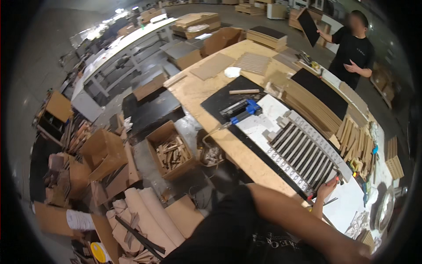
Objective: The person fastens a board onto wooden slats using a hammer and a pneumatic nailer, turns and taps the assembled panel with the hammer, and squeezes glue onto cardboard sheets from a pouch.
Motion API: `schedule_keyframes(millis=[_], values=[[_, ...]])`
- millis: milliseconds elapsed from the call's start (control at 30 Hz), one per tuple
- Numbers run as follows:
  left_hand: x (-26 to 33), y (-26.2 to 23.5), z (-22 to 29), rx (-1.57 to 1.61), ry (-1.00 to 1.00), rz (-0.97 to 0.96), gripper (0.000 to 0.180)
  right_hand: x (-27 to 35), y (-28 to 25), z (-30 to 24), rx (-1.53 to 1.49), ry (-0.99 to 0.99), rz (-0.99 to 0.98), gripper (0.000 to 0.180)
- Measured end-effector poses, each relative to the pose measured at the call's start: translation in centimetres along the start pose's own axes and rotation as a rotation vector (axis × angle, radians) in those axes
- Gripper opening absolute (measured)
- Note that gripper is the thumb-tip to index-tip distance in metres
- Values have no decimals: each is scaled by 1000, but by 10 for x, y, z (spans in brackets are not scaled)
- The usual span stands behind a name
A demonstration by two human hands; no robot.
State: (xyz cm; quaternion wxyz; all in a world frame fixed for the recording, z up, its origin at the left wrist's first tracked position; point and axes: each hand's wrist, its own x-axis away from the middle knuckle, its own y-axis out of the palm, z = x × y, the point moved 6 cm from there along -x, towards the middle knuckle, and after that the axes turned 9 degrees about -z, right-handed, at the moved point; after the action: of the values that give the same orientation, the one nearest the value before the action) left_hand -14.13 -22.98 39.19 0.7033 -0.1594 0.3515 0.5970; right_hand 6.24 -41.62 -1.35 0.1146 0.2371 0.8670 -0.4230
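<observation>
My left arm [299, 211] crosses the lower part of the view from its dark sleeve toward the lower right, where its hand is lost at the rim. Beyond that arm my right hand [325, 190] shows at the near end of the slatted piece, fingers closed around a small red-and-black thing [337, 179] too small to name. The slatted piece has several dark and pale slats [303, 149] side by side between two light strips [316, 136] with printed marks. It lies on a white board [259, 127]. A blue-and-black nail gun [241, 113] rests past its far left corner.
Stacked brown boards with a black top [321, 94] stand beyond the slats, with loose wooden strips [354, 141] beside them. A hose trails from the nail gun over the table edge. Left on the floor is a carton of wood offcuts [151, 138]. Far right, a person [354, 48] holds a black panel.
</observation>
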Motion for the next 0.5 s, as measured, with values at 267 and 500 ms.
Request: schedule_keyframes(millis=[267,500], values=[[417,-81,-75,-320,-706,1477,34,11,-82,60,0,118,141,56],[563,-22,14,-287,-657,2059,28,17,-102,102,137,277,35,55]])
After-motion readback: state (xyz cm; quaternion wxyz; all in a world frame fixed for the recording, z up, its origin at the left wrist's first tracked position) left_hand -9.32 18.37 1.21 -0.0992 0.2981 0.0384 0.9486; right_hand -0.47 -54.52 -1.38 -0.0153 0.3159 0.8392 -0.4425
